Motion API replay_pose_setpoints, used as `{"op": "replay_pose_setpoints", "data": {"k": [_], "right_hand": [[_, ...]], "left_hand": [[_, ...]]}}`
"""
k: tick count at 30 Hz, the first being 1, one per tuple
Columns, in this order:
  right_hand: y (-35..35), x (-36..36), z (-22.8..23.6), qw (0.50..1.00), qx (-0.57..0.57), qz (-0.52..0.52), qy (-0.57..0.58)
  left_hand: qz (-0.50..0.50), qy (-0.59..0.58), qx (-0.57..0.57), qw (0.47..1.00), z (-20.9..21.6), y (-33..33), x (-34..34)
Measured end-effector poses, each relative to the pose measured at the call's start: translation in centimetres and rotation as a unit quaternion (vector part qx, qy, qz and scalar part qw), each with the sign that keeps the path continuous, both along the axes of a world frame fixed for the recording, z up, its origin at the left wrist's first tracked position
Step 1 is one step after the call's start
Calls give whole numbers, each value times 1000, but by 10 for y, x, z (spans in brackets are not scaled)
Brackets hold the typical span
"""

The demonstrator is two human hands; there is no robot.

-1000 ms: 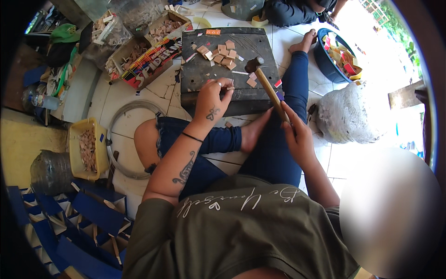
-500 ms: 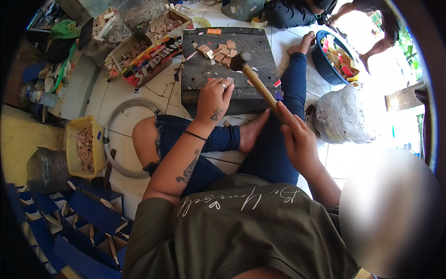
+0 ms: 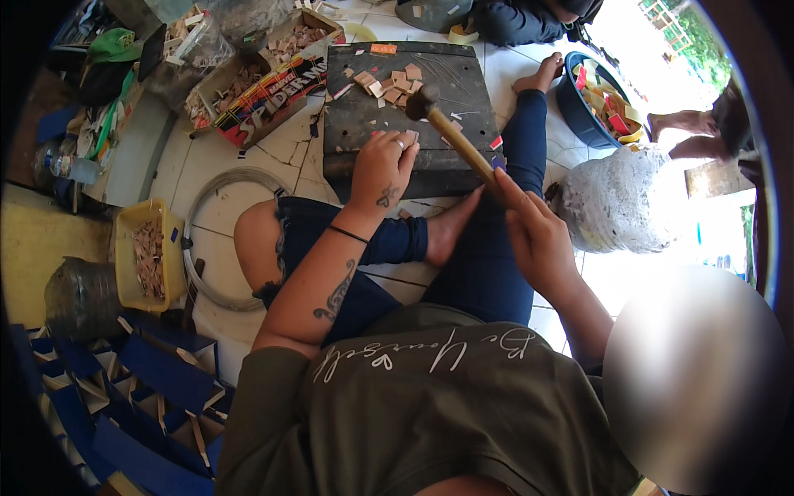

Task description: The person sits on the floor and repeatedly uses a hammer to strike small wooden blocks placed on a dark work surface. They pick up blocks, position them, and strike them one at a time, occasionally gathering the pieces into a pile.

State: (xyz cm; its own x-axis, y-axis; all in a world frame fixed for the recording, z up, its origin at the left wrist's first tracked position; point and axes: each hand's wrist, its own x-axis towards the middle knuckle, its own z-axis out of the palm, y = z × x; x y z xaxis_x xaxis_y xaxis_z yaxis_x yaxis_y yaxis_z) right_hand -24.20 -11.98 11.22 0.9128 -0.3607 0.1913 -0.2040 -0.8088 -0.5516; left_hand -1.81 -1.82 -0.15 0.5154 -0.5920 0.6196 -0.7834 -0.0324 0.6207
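My right hand (image 3: 538,240) is closed round the wooden handle of a hammer (image 3: 463,142). Its dark, blunt head is raised above the dark, scuffed work block (image 3: 356,178) between my legs. At the near part of that block, my left hand (image 3: 382,169) has its fingers pressed together on a small flat wooden piece (image 3: 413,135), mostly hidden by thumb and fingertips. Just beyond lies a loose group of small tan wooden pieces (image 3: 400,78). An orange scrap (image 3: 383,50) rests at the block's far edge.
A printed cardboard box (image 3: 273,91) of wooden pieces stands far left, a yellow bin (image 3: 175,273) nearer. A wire coil (image 3: 188,223) lies beside my knee. Blue boards (image 3: 157,364) are stacked lower left. At right are a blue basin (image 3: 571,112), a wrapped bundle (image 3: 612,198) and another person's legs (image 3: 686,132).
The hammer head has shifted slightly left and away from me. My left hand stays nearly in place. At the right, the other person's legs have moved nearer and further right.
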Motion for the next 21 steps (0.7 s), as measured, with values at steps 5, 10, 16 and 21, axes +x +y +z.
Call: {"op": "replay_pose_setpoints", "data": {"k": [5,10,16,21], "right_hand": [[-3,1,0,1000,10,6,11],[-2,1,3,999,24,6,26],[-2,-2,1,1000,28,-3,-2],[-8,-1,-6,1000,-17,0,5]], "left_hand": [[3,6,7,1000,-1,-1,0],[1,14,9,1000,0,0,2],[5,6,8,1000,-2,0,1],[9,-5,16,1000,-3,1,2]]}}
